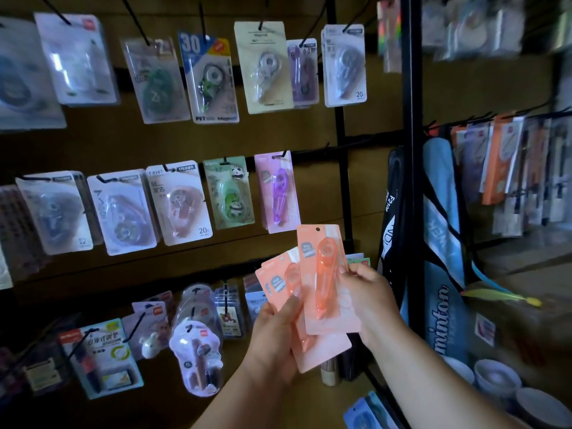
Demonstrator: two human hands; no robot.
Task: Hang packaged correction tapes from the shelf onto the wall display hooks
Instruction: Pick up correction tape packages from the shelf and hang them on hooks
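Both hands pinch orange packs — R hand [368,300] front pack [328,280], L hand [275,332] fanned packs [278,283].

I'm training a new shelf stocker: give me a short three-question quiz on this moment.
1. True or false: the right hand holds one orange pack apart from the fan of packs in the left hand.
2. What colour is the pack hanging just above the hands?
3. The front pack's hang hole is: A) on a hook B) free C) torn

Key: 1 true; 2 purple; 3 B
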